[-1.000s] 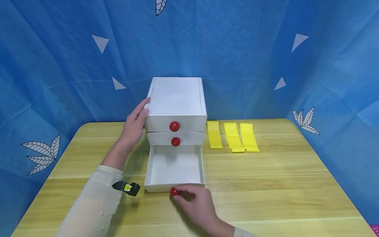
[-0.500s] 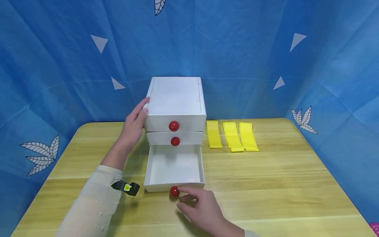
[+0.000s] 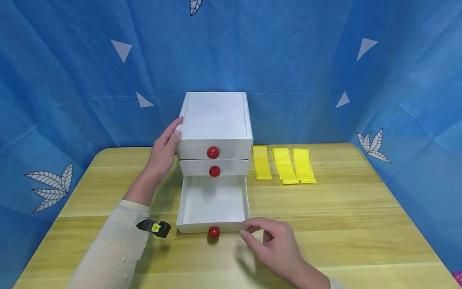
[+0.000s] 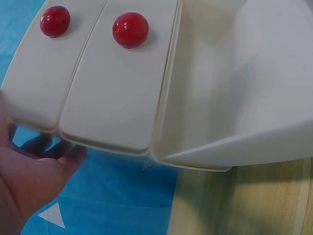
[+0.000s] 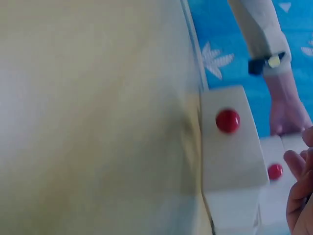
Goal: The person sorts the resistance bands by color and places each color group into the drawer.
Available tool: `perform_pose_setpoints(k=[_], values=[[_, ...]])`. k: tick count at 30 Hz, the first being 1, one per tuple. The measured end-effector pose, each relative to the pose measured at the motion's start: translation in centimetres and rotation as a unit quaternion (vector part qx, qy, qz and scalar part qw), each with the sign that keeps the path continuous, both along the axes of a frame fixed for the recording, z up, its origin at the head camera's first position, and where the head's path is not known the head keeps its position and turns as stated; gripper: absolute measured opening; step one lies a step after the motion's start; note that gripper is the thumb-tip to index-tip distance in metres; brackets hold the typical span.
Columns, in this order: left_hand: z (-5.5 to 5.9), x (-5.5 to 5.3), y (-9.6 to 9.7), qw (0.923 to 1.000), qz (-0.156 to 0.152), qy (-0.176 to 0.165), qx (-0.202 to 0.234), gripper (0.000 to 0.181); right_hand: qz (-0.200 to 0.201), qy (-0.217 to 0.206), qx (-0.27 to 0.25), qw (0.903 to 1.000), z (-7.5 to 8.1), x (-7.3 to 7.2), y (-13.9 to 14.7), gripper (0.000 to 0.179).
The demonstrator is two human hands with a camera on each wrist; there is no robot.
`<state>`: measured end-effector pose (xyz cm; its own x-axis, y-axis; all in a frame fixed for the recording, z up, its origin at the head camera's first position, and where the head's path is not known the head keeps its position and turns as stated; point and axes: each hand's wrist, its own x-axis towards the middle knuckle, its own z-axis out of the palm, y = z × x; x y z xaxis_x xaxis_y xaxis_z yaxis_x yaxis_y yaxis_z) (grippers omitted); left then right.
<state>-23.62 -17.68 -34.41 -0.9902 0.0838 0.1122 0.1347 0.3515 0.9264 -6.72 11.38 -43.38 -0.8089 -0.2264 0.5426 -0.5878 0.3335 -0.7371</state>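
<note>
A white drawer cabinet (image 3: 216,116) with red ball knobs stands at the back of the table. My left hand (image 3: 162,154) rests against its left side, fingers at the upper edge. In the left wrist view those fingers (image 4: 46,149) reach along the side, partly hidden behind it. Pulled far out, the bottom drawer (image 3: 213,200) shows a bare inside; the two drawers above are closed. My right hand (image 3: 274,245) hovers near the drawer's front right corner with nothing in it, thumb and fingers apart and loosely bent. The bottom drawer's red knob (image 3: 214,232) is free of it.
Three folded yellow strips (image 3: 261,162) lie on the wooden table (image 3: 343,224) to the right of the cabinet. A blue patterned cloth (image 3: 296,72) hangs behind and at both sides. A black strap device (image 3: 154,228) sits on my left wrist.
My right hand has let go of the bottom drawer's knob and moved right, past the drawer's front corner. The left hand and the drawer have stayed in place.
</note>
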Motion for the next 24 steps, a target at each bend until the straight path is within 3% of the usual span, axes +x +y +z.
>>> perform_pose_setpoints(k=[5,10,14,20,24], values=[[0.1,0.0,0.0,1.0,0.001,0.003,0.0,0.05,-0.049,0.003,-0.035,0.9982,0.8,-2.0,1.3,0.021],[0.1,0.0,-0.1,1.0,0.002,0.003,-0.003,0.051,-0.105,0.004,-0.065,0.9924,3.8,-3.8,1.6,0.02],[0.0,-0.1,-0.1,1.0,-0.001,0.0,-0.002,0.051,-0.143,-0.002,-0.057,0.9881,5.6,-5.0,1.8,0.017],[0.0,0.0,-0.2,1.0,-0.003,0.0,0.001,0.05,-0.156,-0.068,-0.048,0.9843,3.3,-8.6,3.3,0.015],[0.0,0.1,-0.1,1.0,-0.004,0.005,0.001,0.05,-0.173,-0.082,-0.026,0.9811,2.5,-11.1,4.1,0.017]])
